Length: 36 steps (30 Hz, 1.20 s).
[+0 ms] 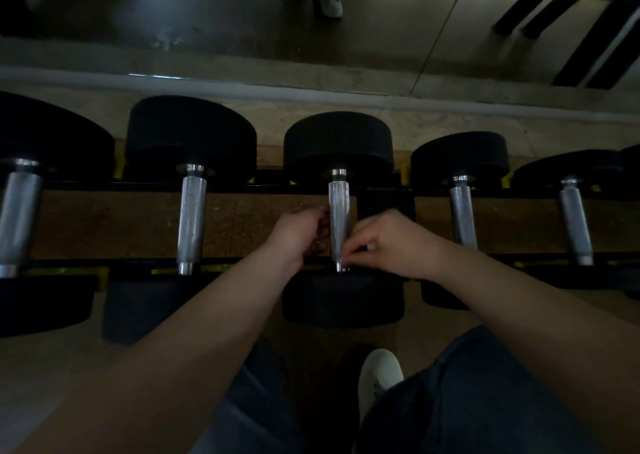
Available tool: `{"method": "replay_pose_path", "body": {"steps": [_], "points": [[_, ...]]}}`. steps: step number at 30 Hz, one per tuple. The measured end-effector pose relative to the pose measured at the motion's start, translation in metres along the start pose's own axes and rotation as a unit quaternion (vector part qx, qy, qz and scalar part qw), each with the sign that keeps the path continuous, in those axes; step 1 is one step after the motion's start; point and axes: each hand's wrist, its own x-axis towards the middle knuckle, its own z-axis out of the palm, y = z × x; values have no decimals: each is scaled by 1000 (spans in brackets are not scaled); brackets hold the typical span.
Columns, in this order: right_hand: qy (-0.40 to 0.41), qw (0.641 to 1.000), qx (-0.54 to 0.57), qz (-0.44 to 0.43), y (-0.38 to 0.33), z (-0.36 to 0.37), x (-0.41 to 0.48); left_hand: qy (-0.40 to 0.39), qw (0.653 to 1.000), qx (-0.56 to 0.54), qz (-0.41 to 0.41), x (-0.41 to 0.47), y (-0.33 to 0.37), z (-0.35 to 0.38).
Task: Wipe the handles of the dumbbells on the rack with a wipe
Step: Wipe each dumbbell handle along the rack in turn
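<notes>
The person is leaning over the rack [242, 187], both bare forearms reaching forward and converging on the third dumbbell [337, 145] from the left, which is lying across the two rails. The left hand [299, 234] is sitting against the left side of its knurled steel handle [339, 208], knuckles up, fingers [320, 219] curling in toward the metal. The right hand [394, 246] is coming in from the right, wrist bent, thumb and forefinger pinching together against the handle's near end. Whether either hand is actually grasping the handle or something small cannot be told in the dim light.
</notes>
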Motion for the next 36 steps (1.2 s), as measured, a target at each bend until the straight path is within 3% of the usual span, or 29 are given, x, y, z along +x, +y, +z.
{"method": "replay_pose_path", "body": {"steps": [2, 5, 7, 8, 12, 13, 16, 19, 22, 24, 27, 30, 33, 36], "points": [[12, 1000, 10, 1, 0, -1, 7, -4, 1000, 8, -12, 1, 0, 1], [206, 976, -50, 45, 7, -4, 33, -16, 1000, 8, -7, 1, 0, 0], [275, 954, -87, 75, 8, -4, 40, -21, 1000, 9, -10, 2, -1, -1], [259, 960, -86, 69, 8, -2, 36, -19, 1000, 15, -11, 3, -1, -1], [15, 999, -38, 27, -8, -2, 13, -18, 999, -12, -46, 3, 5, 3], [-2, 999, -44, 30, -10, -2, 13, -22, 998, -28, -57, 2, 6, 5], [120, 987, -83, 66, -12, -2, 27, -28, 997, -43, -57, -6, 8, 8], [240, 952, -47, 183, -15, -4, 36, -30, 998, -28, -44, -7, 8, 7], [208, 948, -13, 240, -23, -1, 26, -42, 998, -16, -41, -6, 7, 7], [125, 952, -17, 279, -25, 3, 14, -47, 998, -12, -28, -8, 7, 5], [46, 939, 79, 332, -20, 5, 1, -53, 998, -12, -17, -6, 4, 3], [92, 924, 142, 343, -16, 7, 2, -47, 999, -5, -2, -9, 2, 1], [233, 896, 187, 330, -23, 10, 9, -52, 998, 4, 26, -15, 0, -3], [268, 922, 163, 228, -34, 5, 18, -72, 995, 38, 65, -29, -2, -11]]}}
